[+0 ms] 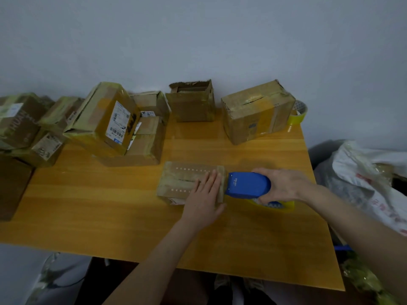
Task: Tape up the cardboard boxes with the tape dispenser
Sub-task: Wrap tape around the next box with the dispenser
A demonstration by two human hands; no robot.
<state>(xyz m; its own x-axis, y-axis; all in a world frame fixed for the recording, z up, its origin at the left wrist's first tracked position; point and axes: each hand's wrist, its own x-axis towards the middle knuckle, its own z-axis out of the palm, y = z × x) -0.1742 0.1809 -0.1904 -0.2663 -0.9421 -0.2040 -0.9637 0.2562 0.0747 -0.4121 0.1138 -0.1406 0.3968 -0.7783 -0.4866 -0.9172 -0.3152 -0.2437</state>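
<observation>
Your left hand (204, 194) lies flat, fingers straight, on the small box (185, 181) mid-tabletop (99, 205); your right hand (284, 186) grips the blue tape dispenser (248, 186) at the box's right end. Risk: light box sliding leftward as you pull, wrinkling the tape.

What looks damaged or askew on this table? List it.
The labelled box leans tilted against the stack at back left. The open box by the wall has a ragged, torn top edge. The right-hand box shows a slit in its taped top.

bare table (110, 212) in front, boxes (105, 122) crowding far edge
</observation>
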